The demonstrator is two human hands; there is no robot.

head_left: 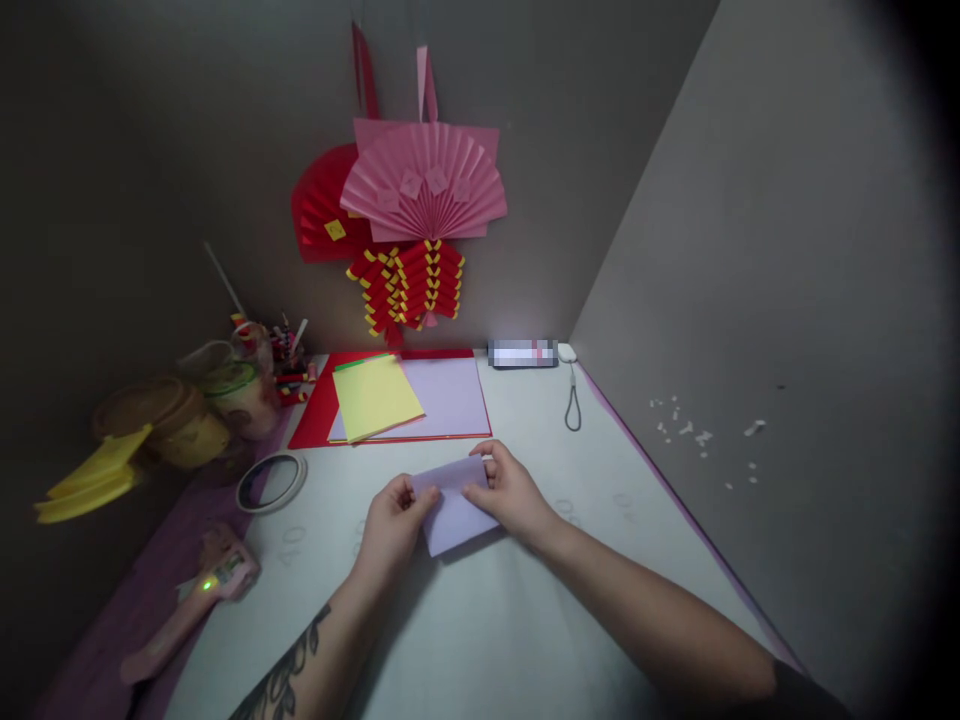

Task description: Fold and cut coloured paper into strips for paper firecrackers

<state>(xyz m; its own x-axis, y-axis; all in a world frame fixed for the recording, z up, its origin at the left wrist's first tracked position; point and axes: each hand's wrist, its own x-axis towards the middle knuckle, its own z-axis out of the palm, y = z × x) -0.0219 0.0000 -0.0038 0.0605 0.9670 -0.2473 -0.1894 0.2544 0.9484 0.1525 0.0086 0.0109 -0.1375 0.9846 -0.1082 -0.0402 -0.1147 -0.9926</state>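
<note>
Between my two hands is a sheet of lilac paper (459,515), its upper part bent over in a fold, held just above the pale mat. My left hand (391,525) grips its left edge, thumb on top and fingers curled behind. My right hand (517,495) pinches the upper right side, with the thumb pressed on the front face. Beyond them lies a stack of yellow paper (379,398) on larger lilac sheets (454,395) and red card (311,420).
A tape roll (271,482) and a pink glue gun (217,580) with a lit green light lie left. Cups (240,390) and a yellow folded strip (97,480) stand behind. A phone (523,354) rests by the wall, below hanging paper fans (427,180).
</note>
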